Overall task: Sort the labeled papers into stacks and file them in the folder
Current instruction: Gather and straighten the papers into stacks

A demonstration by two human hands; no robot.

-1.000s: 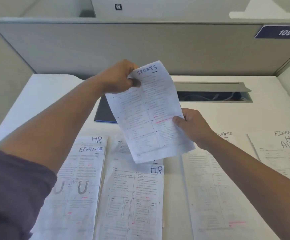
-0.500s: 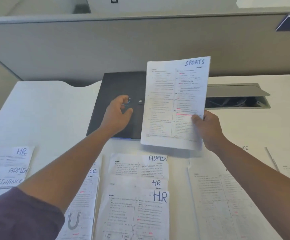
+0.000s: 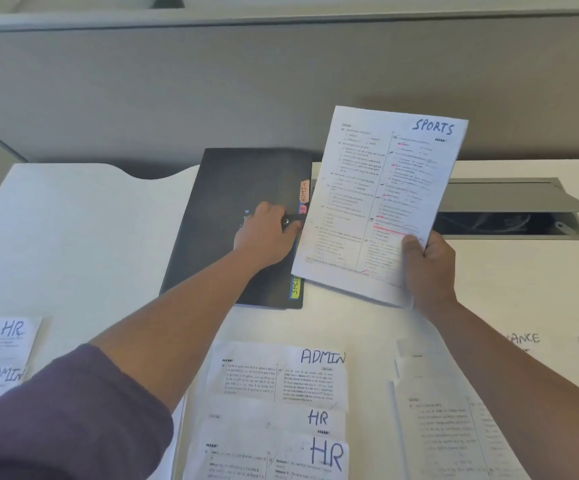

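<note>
1. While the right hand [image 3: 428, 268] holds the SPORTS sheet [image 3: 381, 199] up off the desk [image 3: 73, 216], thumb on the front & fingers curled behind its lower right corner, the left hand [image 3: 264, 233] sits on the black folder [image 3: 243, 188].
2. Left fingers look curled at the folder's snap strap [image 3: 290, 220] by its right edge; can't tell if they pinch it or just press on it.
3. Folder lies shut, flat, at the back of the desk. Coloured tabs stick out on its right edge: ADMIN tab [image 3: 304, 191] up top, yellow SPORTS tab [image 3: 295, 287] near the bottom.
4. Step in hand, as I judge it: opening the folder to file the SPORTS sheet.
5. Next move prob. calls for undoing the strap, lifting the cover, finding the SPORTS section, then sliding the sheet in w/o creasing it.
6. Other papers, marked HR [image 3: 326, 455], ADMIN [image 3: 321, 357] etc., lie in rows near the front edge, not yet filed.
</note>
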